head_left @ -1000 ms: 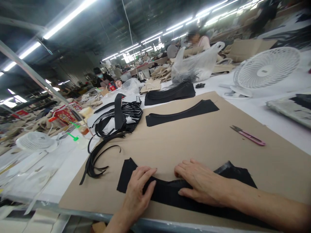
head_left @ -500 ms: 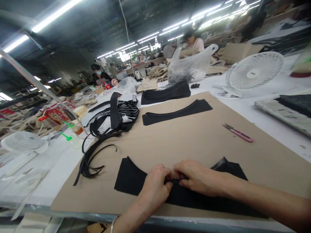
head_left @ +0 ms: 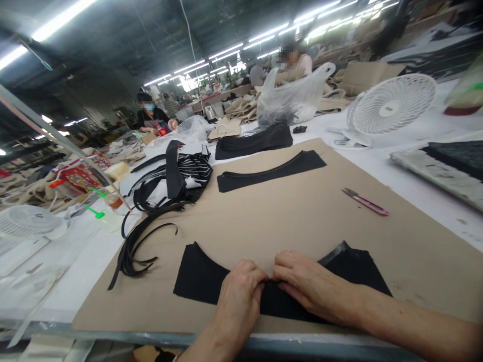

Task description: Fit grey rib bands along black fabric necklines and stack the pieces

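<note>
A curved black fabric piece [head_left: 199,276] lies near the front edge of a brown cardboard sheet [head_left: 302,221]. My left hand [head_left: 239,299] and my right hand [head_left: 307,284] meet at the middle of its upper edge, fingers curled and pinching the cloth there. A second curved black piece [head_left: 269,171] lies flat farther back on the cardboard. Pink thread snips [head_left: 365,201] rest on the cardboard to the right, away from both hands.
Loose black straps [head_left: 138,241] and a striped black bundle [head_left: 184,176] lie at left. A stack of black pieces [head_left: 254,141], a plastic bag [head_left: 292,100] and a white fan [head_left: 390,108] stand behind. A second fan [head_left: 26,221] sits far left. Other people work at distant tables.
My hands went from lying flat and apart on the black piece to coming together at its top edge, fingers now pinched on the cloth. The view shifted slightly.
</note>
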{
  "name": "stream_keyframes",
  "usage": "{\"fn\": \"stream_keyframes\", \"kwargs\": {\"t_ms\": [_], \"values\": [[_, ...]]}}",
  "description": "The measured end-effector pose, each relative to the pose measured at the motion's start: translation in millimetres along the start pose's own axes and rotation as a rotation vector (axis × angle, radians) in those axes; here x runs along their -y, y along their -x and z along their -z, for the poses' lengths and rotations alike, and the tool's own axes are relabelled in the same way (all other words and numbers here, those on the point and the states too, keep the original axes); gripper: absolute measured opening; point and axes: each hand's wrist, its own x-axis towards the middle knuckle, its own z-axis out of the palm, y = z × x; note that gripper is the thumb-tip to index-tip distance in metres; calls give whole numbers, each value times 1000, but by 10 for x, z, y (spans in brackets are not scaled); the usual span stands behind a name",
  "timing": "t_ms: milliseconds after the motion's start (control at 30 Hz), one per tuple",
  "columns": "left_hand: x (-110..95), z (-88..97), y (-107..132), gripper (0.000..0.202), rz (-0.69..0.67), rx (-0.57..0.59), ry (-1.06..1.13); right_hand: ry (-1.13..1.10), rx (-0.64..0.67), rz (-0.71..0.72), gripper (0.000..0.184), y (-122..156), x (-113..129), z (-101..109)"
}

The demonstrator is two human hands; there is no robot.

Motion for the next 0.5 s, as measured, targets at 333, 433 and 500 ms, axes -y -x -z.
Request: {"fn": "stream_keyframes", "kwargs": {"t_ms": [333,433,500], "values": [[187,-239,441,53,-447,-278,-364,398,-93,249,11,105,-154,-270],[182,-221,403,48,-362,-297,-212,401,-94,265,13,106,-149,-248],[154,-227,369,50,-281,-313,-116,408,-92,278,15,104,-142,-228]]}}
